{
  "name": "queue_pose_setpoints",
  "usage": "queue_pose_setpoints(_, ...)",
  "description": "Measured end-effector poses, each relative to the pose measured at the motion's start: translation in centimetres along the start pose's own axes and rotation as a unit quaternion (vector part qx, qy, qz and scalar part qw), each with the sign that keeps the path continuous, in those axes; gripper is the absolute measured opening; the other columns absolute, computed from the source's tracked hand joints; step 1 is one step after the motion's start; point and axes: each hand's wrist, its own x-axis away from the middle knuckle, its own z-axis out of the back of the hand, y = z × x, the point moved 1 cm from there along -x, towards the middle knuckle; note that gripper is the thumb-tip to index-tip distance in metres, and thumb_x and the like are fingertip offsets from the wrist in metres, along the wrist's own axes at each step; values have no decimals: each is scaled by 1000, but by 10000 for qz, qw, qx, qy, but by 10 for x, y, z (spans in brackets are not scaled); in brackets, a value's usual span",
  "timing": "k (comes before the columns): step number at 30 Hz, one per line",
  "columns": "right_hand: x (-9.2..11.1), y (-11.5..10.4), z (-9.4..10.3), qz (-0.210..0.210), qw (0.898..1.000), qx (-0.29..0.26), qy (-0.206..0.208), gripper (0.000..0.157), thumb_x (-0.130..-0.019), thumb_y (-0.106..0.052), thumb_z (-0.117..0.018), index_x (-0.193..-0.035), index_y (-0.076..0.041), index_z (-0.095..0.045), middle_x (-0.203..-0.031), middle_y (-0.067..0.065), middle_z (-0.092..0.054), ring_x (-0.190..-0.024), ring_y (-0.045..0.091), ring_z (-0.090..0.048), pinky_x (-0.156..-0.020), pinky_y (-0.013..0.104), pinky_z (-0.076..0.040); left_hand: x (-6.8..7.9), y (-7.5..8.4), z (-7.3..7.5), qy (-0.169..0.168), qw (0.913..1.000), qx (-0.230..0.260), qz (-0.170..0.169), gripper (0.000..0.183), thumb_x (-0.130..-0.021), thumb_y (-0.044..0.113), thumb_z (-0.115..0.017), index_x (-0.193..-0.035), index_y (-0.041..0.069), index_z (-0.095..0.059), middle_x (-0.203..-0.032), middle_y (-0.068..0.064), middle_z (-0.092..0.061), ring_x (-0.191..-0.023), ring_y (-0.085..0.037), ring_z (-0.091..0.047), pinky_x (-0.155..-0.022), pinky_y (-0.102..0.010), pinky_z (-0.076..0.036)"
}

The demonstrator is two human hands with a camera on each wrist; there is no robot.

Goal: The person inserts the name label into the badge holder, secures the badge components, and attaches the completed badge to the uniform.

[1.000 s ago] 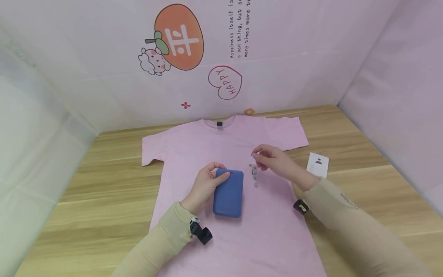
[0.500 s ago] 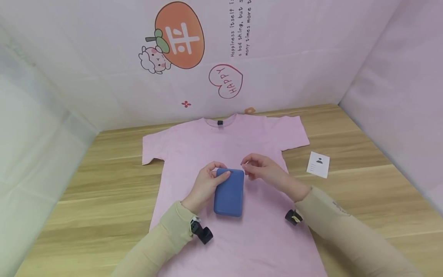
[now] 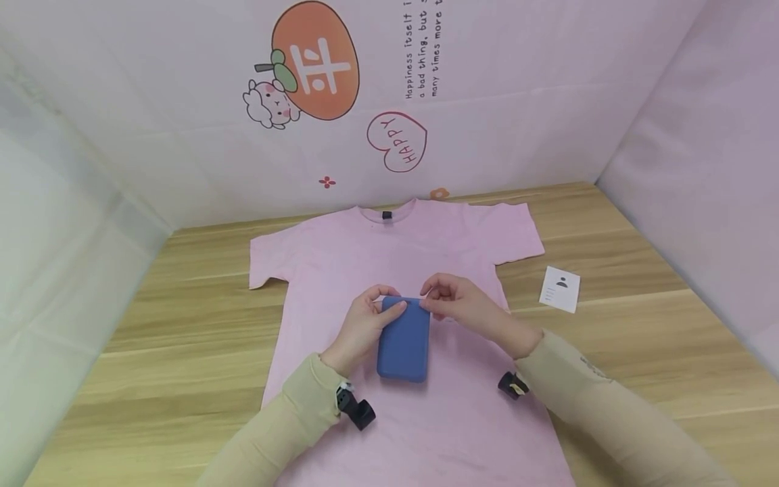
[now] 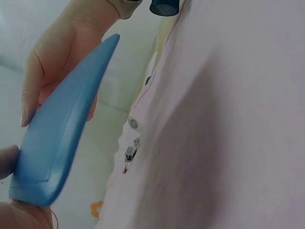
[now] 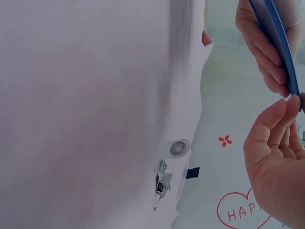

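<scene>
A blue badge holder point(image 3: 403, 348), with a small slot near its top edge, is held up over a pink T-shirt point(image 3: 341, 257). My left hand point(image 3: 360, 328) grips its upper left side, thumb across the front and fingers behind. At the top right corner, my right hand point(image 3: 461, 304) pinches the edge between thumb and finger; the right wrist view shows those fingertips at the end of the holder point(image 5: 281, 43). A metal badge clip point(image 5: 163, 185) with a clear snap strap point(image 5: 177, 149) lies on the shirt, hidden behind my right hand in the head view.
A white card point(image 3: 560, 289) printed with a person icon lies on the wooden table point(image 3: 201, 325) right of the shirt. A white printed backdrop point(image 3: 487, 135) rises behind the table, with pale curtains at both sides.
My right hand has moved left and slightly down from above the badge clip to the holder's top right corner, where it now pinches the edge. The left hand's grip has stayed nearly still.
</scene>
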Motion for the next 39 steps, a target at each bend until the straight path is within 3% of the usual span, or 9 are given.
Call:
queue_pose_setpoints(9,0,-1,-1,257,9993,244,125,22,-89,-3,-60,-105,10,-51,-77,5,-58,-68,10,-56,-65,28,-51,0,-3,-1,-3,9999,-98,102,16,-91,8,-61,-105,4,-55,-77,-3,-69,-67,-8,-62,-62,-23,-47)
queue_pose_setpoints(17,1,-2,1,303,9979,435,385,17,-84,2,-64,-88,2,-48,-69,1,-54,-61,7,-53,-54,20,-44,-1,-7,-1,-229,9997,-52,-18,17,-93,9,-57,-107,0,-53,-72,4,-65,-64,-5,-60,-60,-21,-47)
queue_pose_setpoints(20,1,-3,3,318,9975,372,518,20,-84,3,-64,-83,0,-44,-67,0,-54,-61,6,-53,-54,20,-43,0,-8,2,-511,9984,-247,-28,22,-94,10,-56,-112,-3,-52,-84,-8,-70,-73,-6,-64,-69,-22,-51)
queue_pose_setpoints(24,2,-5,8,295,9964,117,789,22,-85,4,-62,-82,0,-41,-67,-1,-55,-64,6,-55,-59,22,-47,4,-8,7,-972,9935,-581,55,34,-94,11,-56,-123,-7,-50,-112,-23,-66,-93,-19,-68,-83,-30,-54)
queue_pose_setpoints(28,1,-5,12,207,9952,-188,937,22,-87,5,-60,-81,-1,-40,-69,-2,-53,-65,7,-55,-64,23,-50,8,-7,10,-1141,9904,-780,38,38,-94,10,-55,-127,-9,-49,-114,-27,-64,-98,-29,-68,-84,-35,-55)
queue_pose_setpoints(39,0,-2,13,-189,9982,-365,434,13,-90,-2,-57,-98,4,-49,-77,1,-50,-74,11,-55,-74,29,-54,12,-7,11,-1016,9925,-683,-9,33,-94,7,-54,-121,-13,-53,-108,-28,-65,-90,-26,-70,-79,-33,-57)
